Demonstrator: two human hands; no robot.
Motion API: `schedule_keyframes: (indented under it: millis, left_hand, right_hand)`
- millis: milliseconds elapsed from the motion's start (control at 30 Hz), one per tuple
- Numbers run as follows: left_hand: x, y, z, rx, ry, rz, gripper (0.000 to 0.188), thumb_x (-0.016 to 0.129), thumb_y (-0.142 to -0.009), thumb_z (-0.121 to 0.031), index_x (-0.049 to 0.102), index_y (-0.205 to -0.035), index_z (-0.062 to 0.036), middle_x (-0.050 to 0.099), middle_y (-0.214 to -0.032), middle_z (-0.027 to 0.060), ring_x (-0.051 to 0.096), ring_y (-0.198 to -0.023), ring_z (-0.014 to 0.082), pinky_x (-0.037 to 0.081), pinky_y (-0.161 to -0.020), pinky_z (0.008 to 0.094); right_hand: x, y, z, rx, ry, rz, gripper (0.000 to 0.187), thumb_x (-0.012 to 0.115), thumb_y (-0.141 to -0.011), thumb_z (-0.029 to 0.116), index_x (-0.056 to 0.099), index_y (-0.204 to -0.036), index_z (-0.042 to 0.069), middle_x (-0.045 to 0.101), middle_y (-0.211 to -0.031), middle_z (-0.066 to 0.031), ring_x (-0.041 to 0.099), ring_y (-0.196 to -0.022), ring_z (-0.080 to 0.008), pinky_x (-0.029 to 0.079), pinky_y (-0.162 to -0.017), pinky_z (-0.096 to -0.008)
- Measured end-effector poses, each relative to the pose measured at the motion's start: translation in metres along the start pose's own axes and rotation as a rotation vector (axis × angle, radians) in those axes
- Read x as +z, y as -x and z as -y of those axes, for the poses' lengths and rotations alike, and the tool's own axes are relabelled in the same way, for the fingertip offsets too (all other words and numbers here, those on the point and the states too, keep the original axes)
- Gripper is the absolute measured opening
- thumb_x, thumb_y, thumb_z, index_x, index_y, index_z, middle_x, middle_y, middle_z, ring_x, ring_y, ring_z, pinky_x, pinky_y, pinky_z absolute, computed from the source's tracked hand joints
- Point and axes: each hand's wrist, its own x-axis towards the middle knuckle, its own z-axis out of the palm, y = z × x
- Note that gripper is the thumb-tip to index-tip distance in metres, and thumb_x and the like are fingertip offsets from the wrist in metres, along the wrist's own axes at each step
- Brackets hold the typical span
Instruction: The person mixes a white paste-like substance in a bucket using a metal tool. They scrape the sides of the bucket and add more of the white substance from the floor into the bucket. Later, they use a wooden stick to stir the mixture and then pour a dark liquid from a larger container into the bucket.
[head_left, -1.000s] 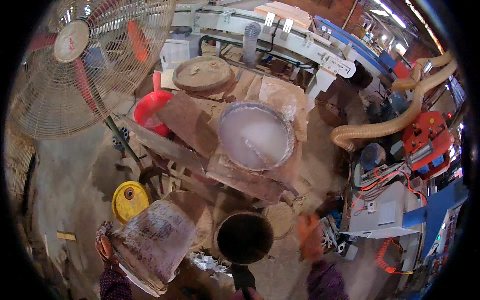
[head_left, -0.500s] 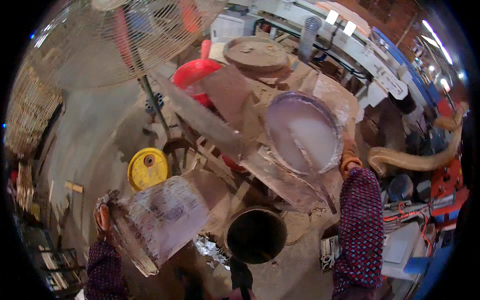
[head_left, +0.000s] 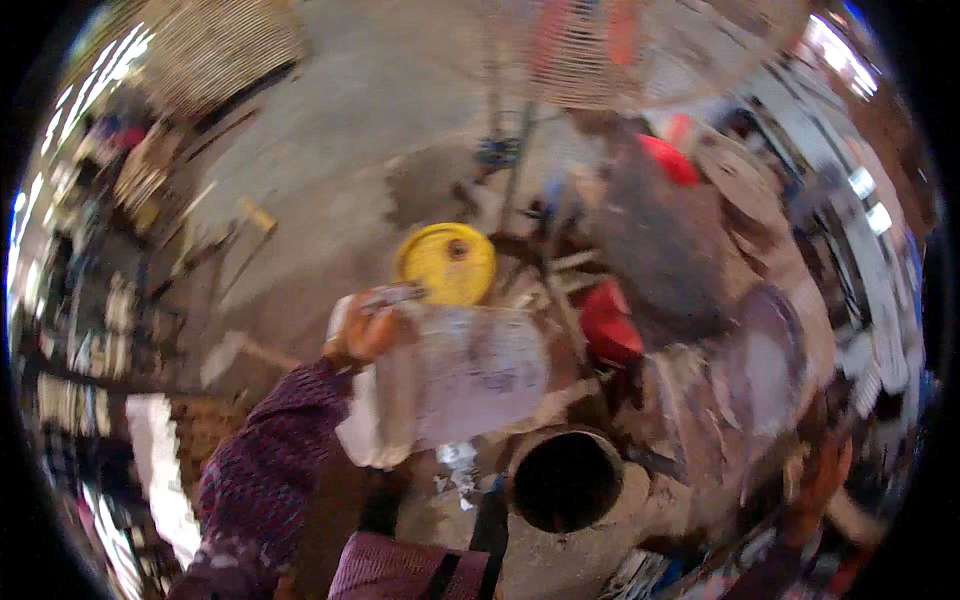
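Observation:
My left hand (head_left: 365,332) is at the upper left edge of a pale, stained container (head_left: 480,375) with faded print. Its fingers look curled over that edge, though motion blurs them; whether it is a bucket or a sack I cannot tell. A yellow lid-like disc (head_left: 447,264) lies just beyond it. At the far right, my right hand (head_left: 825,468) is smeared by motion, close to the near side of a large round basin (head_left: 768,360) of whitish liquid. What it holds, if anything, does not show.
A dark, open-topped bucket (head_left: 565,482) stands near my feet. Red containers (head_left: 610,325) and a brownish board (head_left: 665,250) lie beyond. A large caged fan (head_left: 585,60) stands at the back, with pale machinery (head_left: 850,200) along the right. Crumpled foil (head_left: 460,472) lies on the floor.
The view has swung left, so the scene sits further right. My left hand appears higher, still at the container's edge. My right hand, formerly at the basin's right rim, now appears below it.

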Motion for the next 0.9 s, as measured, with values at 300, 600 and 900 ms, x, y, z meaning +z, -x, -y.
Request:
schedule_keyframes:
  millis: [300,600,900]
  left_hand:
    - [-0.008,0.025,-0.037,0.411,-0.489,0.006,0.039,0.054,-0.081,-0.029,0.064,-0.108,-0.0030,0.067,-0.092,0.0164,0.065,-0.086,0.0320,0.050,-0.076,0.0388]
    - [0.004,0.014,-0.047,0.253,-0.303,-0.083,0.040,0.052,-0.088,-0.039,0.065,-0.104,-0.0043,0.067,-0.098,0.0168,0.064,-0.092,0.0303,0.049,-0.081,0.0392]
    - [0.005,0.011,-0.029,-0.039,0.048,-0.250,0.034,0.057,-0.087,-0.037,0.068,-0.100,-0.0081,0.068,-0.079,0.0072,0.063,-0.073,0.0179,0.050,-0.069,0.0330]
  right_hand:
    - [0.443,0.057,0.390,0.000,-0.216,0.357,0.041,0.062,-0.085,0.016,0.054,-0.120,-0.006,0.061,-0.102,-0.0145,0.058,-0.091,-0.0231,0.048,-0.081,-0.0348]
    - [0.553,0.042,0.435,-0.450,-0.352,0.459,0.042,0.058,-0.087,0.013,0.050,-0.123,-0.009,0.061,-0.107,-0.0262,0.061,-0.095,-0.0387,0.048,-0.083,-0.0409]
    - [0.536,0.100,0.434,-0.241,-0.395,0.521,0.079,0.071,-0.077,0.019,0.030,-0.141,-0.003,0.037,-0.139,-0.0251,0.038,-0.129,-0.0382,0.032,-0.108,-0.0426]
